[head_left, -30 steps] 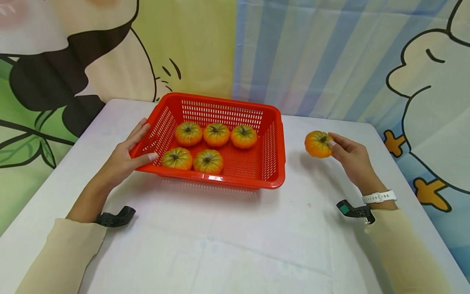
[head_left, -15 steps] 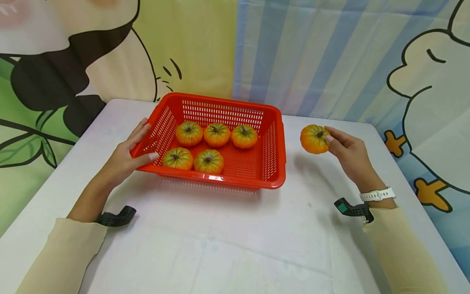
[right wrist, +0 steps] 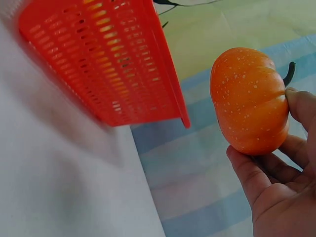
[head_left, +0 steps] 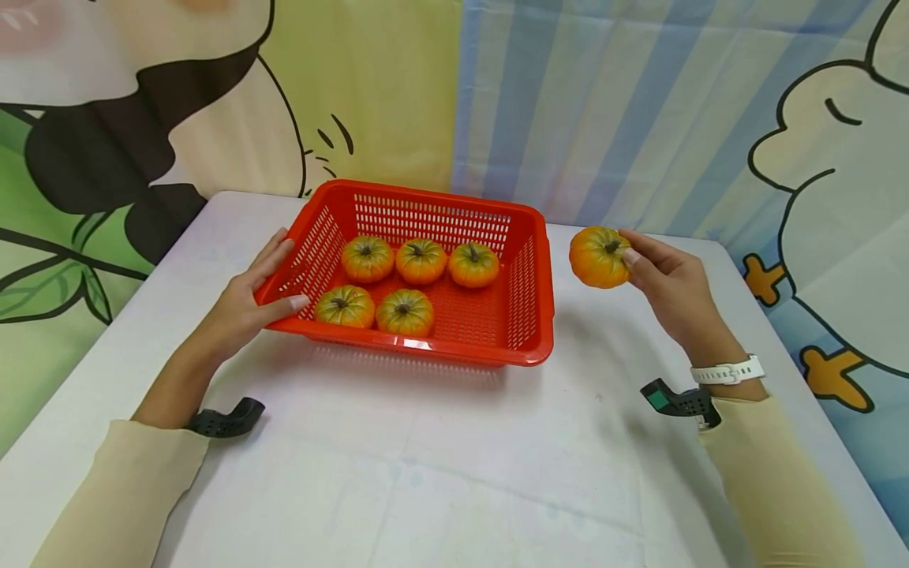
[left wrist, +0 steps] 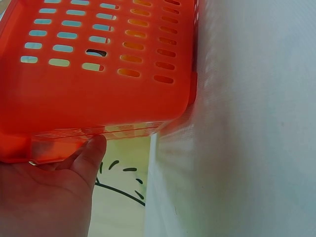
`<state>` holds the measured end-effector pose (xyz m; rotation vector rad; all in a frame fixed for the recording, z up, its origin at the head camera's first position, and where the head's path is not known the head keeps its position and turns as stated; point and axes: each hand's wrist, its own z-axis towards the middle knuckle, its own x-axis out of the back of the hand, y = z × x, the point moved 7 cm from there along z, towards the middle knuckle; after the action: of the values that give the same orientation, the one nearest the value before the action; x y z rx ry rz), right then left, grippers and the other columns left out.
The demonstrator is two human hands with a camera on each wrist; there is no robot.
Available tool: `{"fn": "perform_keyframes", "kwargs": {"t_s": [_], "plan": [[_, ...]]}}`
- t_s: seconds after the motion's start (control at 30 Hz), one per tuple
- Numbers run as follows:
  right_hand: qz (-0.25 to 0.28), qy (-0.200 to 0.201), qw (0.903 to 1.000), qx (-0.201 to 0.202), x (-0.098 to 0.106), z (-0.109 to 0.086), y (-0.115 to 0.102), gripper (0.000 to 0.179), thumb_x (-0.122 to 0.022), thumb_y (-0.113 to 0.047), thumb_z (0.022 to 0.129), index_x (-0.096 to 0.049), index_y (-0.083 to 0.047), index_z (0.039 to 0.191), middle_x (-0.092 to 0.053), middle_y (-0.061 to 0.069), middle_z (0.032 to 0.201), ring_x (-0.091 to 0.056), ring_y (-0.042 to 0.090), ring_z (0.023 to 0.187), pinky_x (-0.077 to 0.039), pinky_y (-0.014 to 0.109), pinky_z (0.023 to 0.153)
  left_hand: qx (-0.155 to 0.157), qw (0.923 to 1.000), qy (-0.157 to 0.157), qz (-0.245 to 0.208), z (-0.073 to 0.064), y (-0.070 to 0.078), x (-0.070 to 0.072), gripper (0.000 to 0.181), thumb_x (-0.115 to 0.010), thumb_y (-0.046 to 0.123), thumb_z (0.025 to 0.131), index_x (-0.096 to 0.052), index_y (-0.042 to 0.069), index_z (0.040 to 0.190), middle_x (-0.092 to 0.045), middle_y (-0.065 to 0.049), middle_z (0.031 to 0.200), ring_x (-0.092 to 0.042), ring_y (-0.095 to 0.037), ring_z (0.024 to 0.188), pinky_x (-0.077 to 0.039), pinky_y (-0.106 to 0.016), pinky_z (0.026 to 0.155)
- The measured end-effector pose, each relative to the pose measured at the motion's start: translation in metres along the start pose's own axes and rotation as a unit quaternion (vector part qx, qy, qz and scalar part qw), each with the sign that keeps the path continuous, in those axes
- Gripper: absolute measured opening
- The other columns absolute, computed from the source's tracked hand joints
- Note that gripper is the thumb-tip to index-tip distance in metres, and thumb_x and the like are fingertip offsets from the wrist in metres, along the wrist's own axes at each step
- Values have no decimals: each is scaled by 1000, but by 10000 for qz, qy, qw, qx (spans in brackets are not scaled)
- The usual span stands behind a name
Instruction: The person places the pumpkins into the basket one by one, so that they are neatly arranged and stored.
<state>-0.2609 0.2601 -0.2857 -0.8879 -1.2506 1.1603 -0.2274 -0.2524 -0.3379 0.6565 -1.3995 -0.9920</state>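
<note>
My right hand [head_left: 671, 288] pinches a small orange pumpkin [head_left: 600, 257] between thumb and fingers, held above the table to the right of the basket. In the right wrist view the pumpkin [right wrist: 251, 101] shows its speckled side and a dark stem [right wrist: 290, 74] near the thumb. My left hand [head_left: 237, 312] grips the left end of the red plastic basket [head_left: 426, 347], thumb over the rim and fingers along the outside. In the left wrist view the fingers [left wrist: 89, 158] reach beneath the basket's rim and are partly hidden. Inside the basket sit three pumpkins [head_left: 421, 262] at the back and two [head_left: 405, 313] in front.
A white-covered table [head_left: 440, 465] carries the basket. Behind it hangs a printed cloth backdrop [head_left: 604, 110] with cartoon figures and stripes. Dark straps [head_left: 227, 418] sit on both wrists, and a white band [head_left: 727, 371] is on the right one.
My right hand has lifted the pumpkin a little and carried it left, closer to the basket. The left hand and the basket stay in place.
</note>
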Motion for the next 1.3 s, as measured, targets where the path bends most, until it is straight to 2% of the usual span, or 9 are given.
{"fn": "perform_keyframes", "kwargs": {"t_s": [0.23, 0.5, 0.8, 1.13, 1.3], "plan": [[-509, -312, 9981, 174, -16, 1, -11, 49, -58, -30, 99, -51, -9, 143, -48, 11, 143, -52, 21, 123, -48, 18, 89, 23, 10000, -5, 11, 1, -2, 0, 83, -67, 23, 90, -18, 24, 157, -4, 10, 162, -9, -25, 147, -46, -12, 84], [-536, -715, 9955, 325, -35, 6, -23, 46, -58, -26, 99, -53, -8, 141, -51, 12, 140, -54, 21, 121, -49, 21, 90, 33, 10000, 11, 6, 1, -2, 0, 83, -67, 23, 90, -18, 25, 157, -4, 10, 162, -11, -27, 147, -46, -12, 82], [-1152, -1192, 9861, 121, -60, 15, -27, 45, -58, -32, 98, -56, -15, 140, -56, 5, 135, -55, 20, 118, -49, 28, 94, 126, 9999, 17, 15, 0, -1, 0, 83, -68, 24, 90, -19, 28, 156, -5, 16, 161, -13, -24, 146, -48, -16, 84], [-1398, -1637, 9765, 15, -83, 27, -32, 47, -62, -35, 96, -58, -15, 137, -61, 4, 129, -59, 19, 112, -50, 36, 94, 223, 9997, 16, 73, -1, -1, -1, 82, -68, 27, 90, -19, 31, 156, -6, 21, 159, -14, -22, 146, -47, -16, 84], [-1516, -1895, 9701, -93, -96, 34, -34, 48, -63, -39, 94, -58, -19, 138, -61, 2, 127, -58, 17, 113, -49, 39, 97, 271, 9996, 31, 85, 0, -2, -1, 82, -68, 26, 89, -20, 32, 155, -6, 21, 159, -14, -22, 146, -47, -21, 86]]}}
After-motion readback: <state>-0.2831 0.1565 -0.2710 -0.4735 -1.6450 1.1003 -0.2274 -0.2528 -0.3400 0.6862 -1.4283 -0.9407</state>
